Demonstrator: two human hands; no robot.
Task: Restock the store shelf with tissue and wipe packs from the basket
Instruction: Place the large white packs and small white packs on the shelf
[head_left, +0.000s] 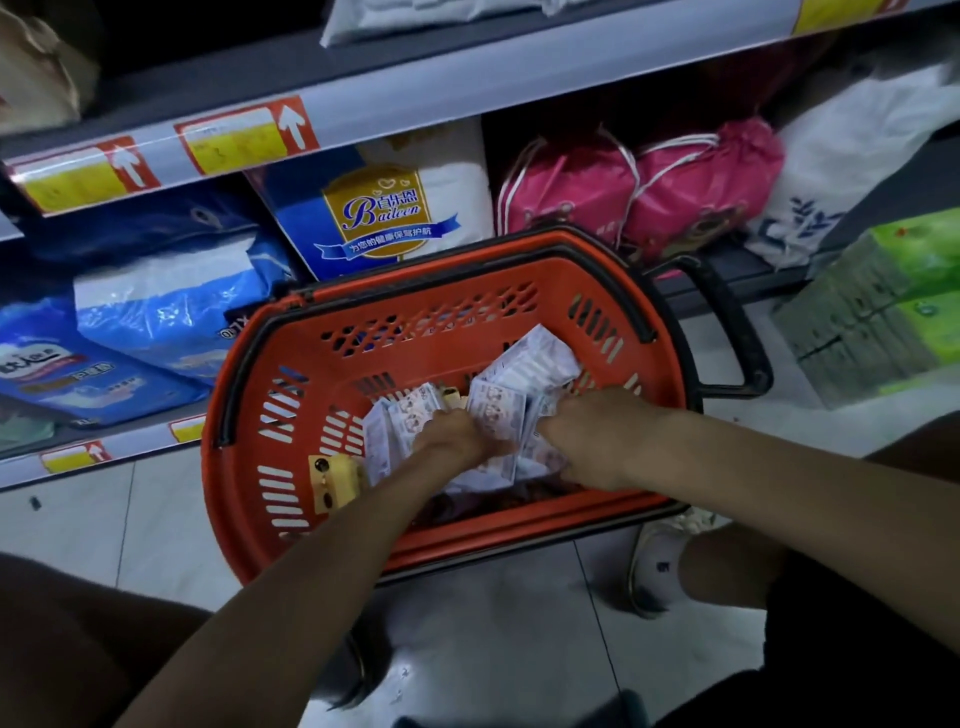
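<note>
Shelf (415, 104): grey store shelving in tiers, stocked with large soft packs; the basket stands right in front of its lower tier.
Floor (493, 649): pale tiles, carrying the basket.
Basket (228, 467): red slotted plastic with black handles folded down along the rim; it holds a loose pile of small packs and a yellow block.
Big pack (384, 208): blue and white, on the lower tier behind the basket; its gold badge reads "Baileen" above a ribbon of Chinese writing.
Blue packs (156, 291): leaning on the lower tier to the left; print too blurred to read.
Pink bags (639, 187): two drawstring bags side by side, right of the big pack.
Green boxes (893, 291): stacked at far right.
Tissue packs (524, 364): small, white, printed, lying in the basket's middle; text illegible.
Left hand (452, 436): in the basket, fingers curled down around several packs.
Right hand (592, 441): just beside it, fingers curled into the same pile.
Price labels (239, 140): yellow with red ends and white up-arrows; figures unreadable.
Yellow block (332, 478): against the basket's near-left wall.
</note>
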